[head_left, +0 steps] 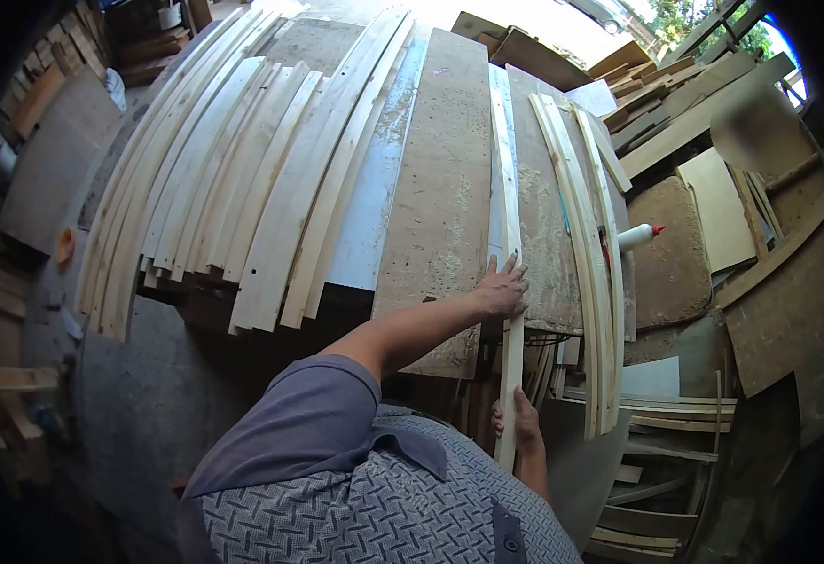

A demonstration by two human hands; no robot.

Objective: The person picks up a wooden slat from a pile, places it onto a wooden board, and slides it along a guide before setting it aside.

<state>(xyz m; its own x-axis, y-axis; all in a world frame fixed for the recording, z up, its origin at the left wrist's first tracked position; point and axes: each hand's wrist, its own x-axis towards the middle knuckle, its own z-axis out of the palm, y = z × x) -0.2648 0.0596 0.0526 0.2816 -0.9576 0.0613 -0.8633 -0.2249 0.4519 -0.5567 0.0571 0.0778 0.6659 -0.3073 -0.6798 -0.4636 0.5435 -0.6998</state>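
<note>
Pressing w/ spread left hand (503, 289) on long pale straight wooden strip (505, 179), prob. for steadiness; gripping toward near end w/ curled right hand (525, 423), apparently supporting overhang past stained brown rectangular board (440, 188) (white red-tipped bottle (635, 237) well apart, at R).

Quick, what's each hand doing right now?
Left hand: open, fingers spread, resting on top of the long wooden strip.
Right hand: closed around the same strip, nearer the person's body.
</note>
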